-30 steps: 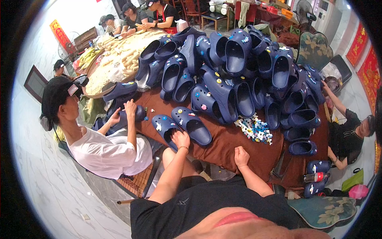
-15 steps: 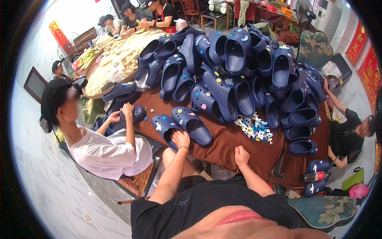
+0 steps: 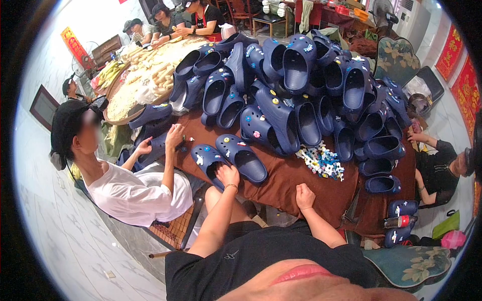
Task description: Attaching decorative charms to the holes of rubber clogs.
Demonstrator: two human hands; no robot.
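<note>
Two navy foam clogs lie side by side on the brown cloth in front of me. My left hand (image 3: 228,175) grips the left clog (image 3: 206,156) at its foot opening, with the fingertips hidden inside. White and coloured charms dot the top of this clog. Beside it is the right clog (image 3: 243,159), also with charms on its toe. My right hand (image 3: 304,196) is closed in a fist at the near edge of the cloth; anything inside it is hidden. Beyond that hand lies a heap of small white and blue charms (image 3: 321,161).
A tall pile of navy clogs (image 3: 281,118) covers the far part of the brown cloth (image 3: 281,180). A co-worker in white (image 3: 135,190) sits at my left, another person in black (image 3: 437,168) at the right. People sit behind a round tray (image 3: 118,119) of corn.
The left co-worker's hands have moved apart, away from the clog there. At the right, the other person has drawn back a reaching arm. My hands have stayed in place.
</note>
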